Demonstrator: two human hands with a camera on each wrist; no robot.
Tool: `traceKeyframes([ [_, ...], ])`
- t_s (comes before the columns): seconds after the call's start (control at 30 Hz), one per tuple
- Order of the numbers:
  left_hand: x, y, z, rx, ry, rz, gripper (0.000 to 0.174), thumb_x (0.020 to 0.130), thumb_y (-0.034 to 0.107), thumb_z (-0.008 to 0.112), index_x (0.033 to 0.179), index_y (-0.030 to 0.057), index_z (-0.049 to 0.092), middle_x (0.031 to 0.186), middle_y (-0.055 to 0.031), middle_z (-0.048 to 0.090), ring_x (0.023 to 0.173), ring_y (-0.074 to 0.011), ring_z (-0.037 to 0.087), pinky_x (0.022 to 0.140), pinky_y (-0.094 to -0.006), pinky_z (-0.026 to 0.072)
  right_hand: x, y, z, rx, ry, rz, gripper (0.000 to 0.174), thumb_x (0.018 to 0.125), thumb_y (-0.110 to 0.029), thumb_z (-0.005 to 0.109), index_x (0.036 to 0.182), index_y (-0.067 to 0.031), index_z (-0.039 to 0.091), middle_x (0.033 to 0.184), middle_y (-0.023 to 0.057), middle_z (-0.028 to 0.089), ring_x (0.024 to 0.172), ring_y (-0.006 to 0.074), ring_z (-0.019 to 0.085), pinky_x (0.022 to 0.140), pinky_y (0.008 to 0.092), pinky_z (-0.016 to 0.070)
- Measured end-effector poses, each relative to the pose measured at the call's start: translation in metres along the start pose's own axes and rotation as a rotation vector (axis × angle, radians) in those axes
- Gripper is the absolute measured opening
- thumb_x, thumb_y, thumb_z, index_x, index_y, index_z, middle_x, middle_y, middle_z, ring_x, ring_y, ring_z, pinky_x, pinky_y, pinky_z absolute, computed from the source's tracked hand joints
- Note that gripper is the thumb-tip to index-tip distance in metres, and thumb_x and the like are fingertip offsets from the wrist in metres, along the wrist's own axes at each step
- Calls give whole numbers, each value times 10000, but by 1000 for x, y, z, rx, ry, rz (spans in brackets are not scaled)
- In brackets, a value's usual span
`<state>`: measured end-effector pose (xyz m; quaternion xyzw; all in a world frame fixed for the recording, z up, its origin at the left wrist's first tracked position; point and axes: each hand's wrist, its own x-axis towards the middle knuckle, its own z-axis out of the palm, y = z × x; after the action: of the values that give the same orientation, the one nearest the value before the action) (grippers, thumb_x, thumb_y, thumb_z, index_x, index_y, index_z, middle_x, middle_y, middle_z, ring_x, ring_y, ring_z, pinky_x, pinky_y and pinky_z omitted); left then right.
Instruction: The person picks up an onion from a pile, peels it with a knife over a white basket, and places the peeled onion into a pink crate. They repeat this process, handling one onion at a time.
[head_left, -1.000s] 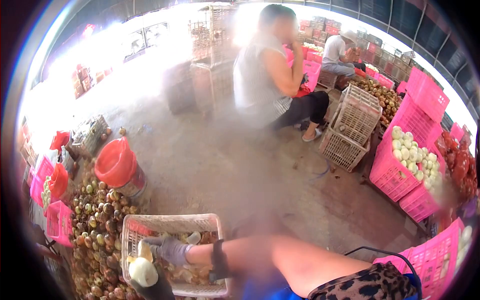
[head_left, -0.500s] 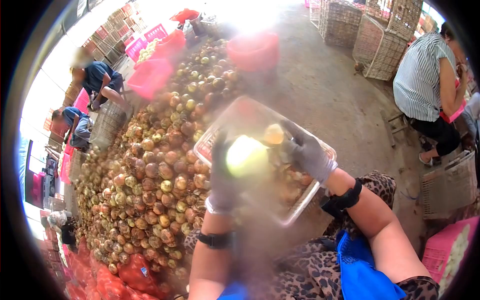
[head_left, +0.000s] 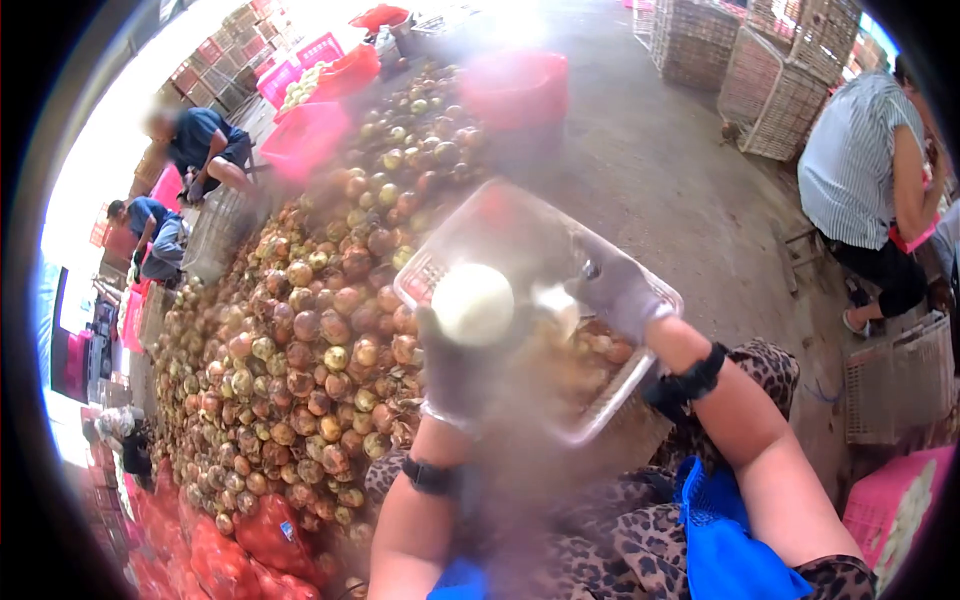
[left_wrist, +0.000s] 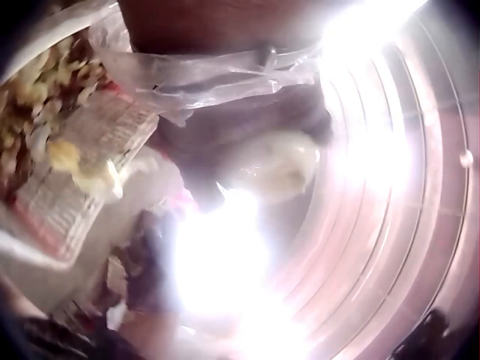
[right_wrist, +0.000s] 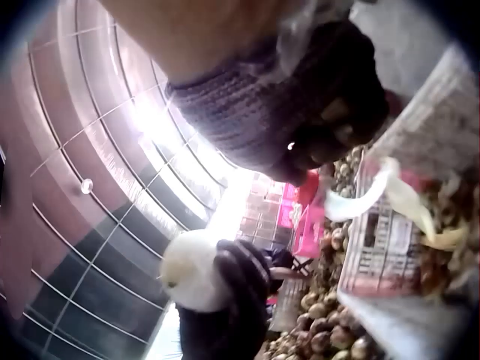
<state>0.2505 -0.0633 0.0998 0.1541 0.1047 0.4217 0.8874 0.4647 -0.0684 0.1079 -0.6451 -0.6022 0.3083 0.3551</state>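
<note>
In the head view my gloved left hand grips a peeled white onion over the near-left side of a crate. The right wrist view shows the onion with dark gloved fingers curled round its side. My gloved right hand is to the right of the onion, above the crate. Its fingers are curled, and a small tan thing shows between them; its kind is mostly hidden. A pale strip of onion peel is just off the right fingertips, over the crate's loose skins.
A large heap of unpeeled onions spreads left of the crate. Red net bags lie at its near end. A red tub stands beyond it. People sit at both sides, one in a striped shirt. Stacked crates stand at the far right.
The head view has swung down from the wider floor onto the hands and the onion heap. The onion has shifted slightly left, and the peel lies lower beside the right hand.
</note>
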Motion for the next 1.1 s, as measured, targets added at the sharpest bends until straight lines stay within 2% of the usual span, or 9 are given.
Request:
traceKeyframes([
  [0.17, 4, -9, -27, 801, 195, 210, 835, 738, 623, 627, 1282, 28, 410, 1251, -159, 489, 1088, -320, 519, 957, -445, 440, -20, -17, 41, 4, 121, -159, 499, 784, -202, 684, 1241, -98, 515, 973, 96, 650, 743, 164, 637, 635, 294, 502],
  [0.33, 3, -16, -20, -70, 78, 89, 856, 700, 596, 684, 1264, 7, 422, 1170, -121, 530, 996, -264, 542, 799, -347, 516, -19, -29, 74, 32, 239, -331, 271, 700, -216, 722, 876, -39, 616, 733, 108, 614, 691, 217, 616, 613, 316, 488],
  [0.5, 0, -17, -28, 154, 184, 120, 746, 819, 596, 498, 1280, 17, 411, 1187, -141, 508, 1054, -274, 522, 915, -408, 457, 0, -8, 89, -28, 399, -585, 190, 732, -222, 695, 773, -45, 638, 663, 116, 601, 551, 232, 584, 527, 340, 470],
  [0.57, -8, -7, -31, 31, 126, 130, 719, 839, 595, 436, 1285, 31, 415, 1204, -135, 504, 1088, -270, 508, 949, -421, 431, 21, -11, 56, -792, 47, -256, 90, 786, -214, 606, 769, -134, 571, 705, 14, 563, 601, 179, 555, 492, 299, 432],
  [0.63, -18, 9, -30, 570, 254, 376, 716, 829, 604, 443, 1284, 50, 424, 1212, -130, 507, 1109, -270, 498, 945, -422, 433, 38, 31, 25, -237, 223, -336, 127, 842, -236, 578, 737, -172, 545, 609, -25, 485, 510, 141, 479, 442, 277, 377],
  [0.7, -52, 41, -1, 135, 245, 409, 696, 823, 607, 468, 1278, 81, 439, 1234, -117, 507, 1117, -271, 500, 924, -454, 448, 37, 32, 8, 939, 213, 239, 138, 856, -251, 591, 737, -216, 530, 518, -52, 413, 413, 103, 407, 388, 262, 336],
  [0.83, -234, 131, -17, 1449, 844, 859, 687, 791, 492, 608, 1295, 62, 427, 1271, -140, 499, 1157, -315, 489, 930, -527, 444, -2, 5, 16, 772, 62, 306, 95, 842, -249, 599, 815, -181, 537, 545, -47, 406, 404, 68, 395, 363, 226, 337],
  [1.0, -518, 99, 32, 590, 1022, 1229, 435, 795, 179, 655, 1164, -10, 521, 1074, -113, 601, 932, -219, 605, 783, -335, 506, -18, 2, 45, 587, -73, 284, 108, 855, -200, 585, 821, -121, 520, 483, -3, 397, 319, 118, 382, 294, 251, 309],
  [1.1, -688, 31, -23, 984, 1682, 1127, 373, 805, 126, 627, 1135, -8, 518, 1035, -88, 577, 913, -190, 581, 769, -319, 500, -30, 0, 63, 547, -118, 225, 143, 854, -189, 582, 768, -112, 495, 485, 10, 417, 312, 127, 387, 287, 260, 309],
])
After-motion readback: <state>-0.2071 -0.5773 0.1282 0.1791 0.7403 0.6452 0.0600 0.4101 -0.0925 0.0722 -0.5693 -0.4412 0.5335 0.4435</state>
